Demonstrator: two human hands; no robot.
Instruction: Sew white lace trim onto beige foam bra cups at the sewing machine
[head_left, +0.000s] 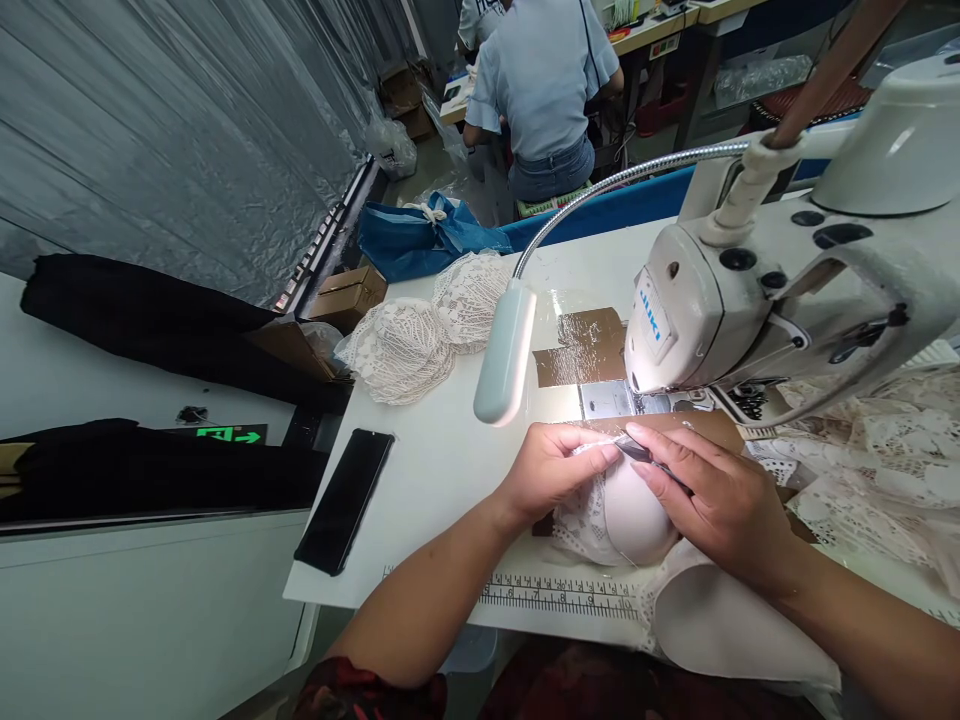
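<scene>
A white lace bra (640, 515) lies at the front of the sewing table, one smooth cup facing up and the other (739, 625) hanging over the front edge. My left hand (559, 468) pinches the bra's upper lace edge between thumb and fingers. Against that same edge, my right hand (705, 490) is closed around small dark thread snips (634, 449), their blades pointing left toward my left thumb. Most of the snips' handle is hidden by my fingers. Just beyond both hands stands the needle area of a white sewing machine (682, 305).
A lamp (505, 352) on a bendable metal neck hangs left of the machine. Stacked lace cups (405, 350) and a black phone (345, 500) lie to the left. More lace (877, 480) is heaped at right. A person (536, 90) sits beyond the table.
</scene>
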